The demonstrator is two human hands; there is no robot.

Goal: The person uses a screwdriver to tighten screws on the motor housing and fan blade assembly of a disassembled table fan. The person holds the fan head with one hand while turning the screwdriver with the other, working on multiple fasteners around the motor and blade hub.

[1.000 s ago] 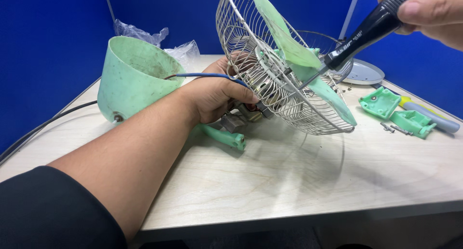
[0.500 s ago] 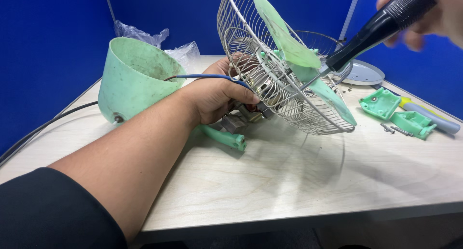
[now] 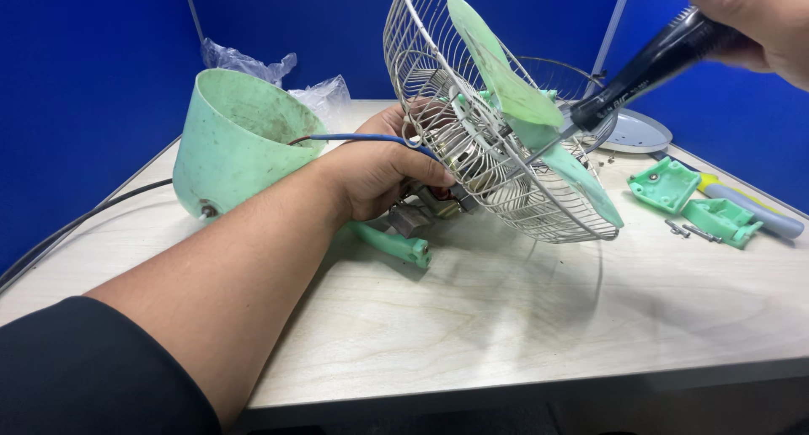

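The left hand (image 3: 383, 170) grips the motor (image 3: 459, 161) behind the cage (image 3: 472, 106), fingers closed, above the surface (image 3: 472, 317). The right hand (image 3: 750, 22) clasps a screwdriver (image 3: 640, 69) at the blades' (image 3: 514, 98) hub; it should stay square to the screw.
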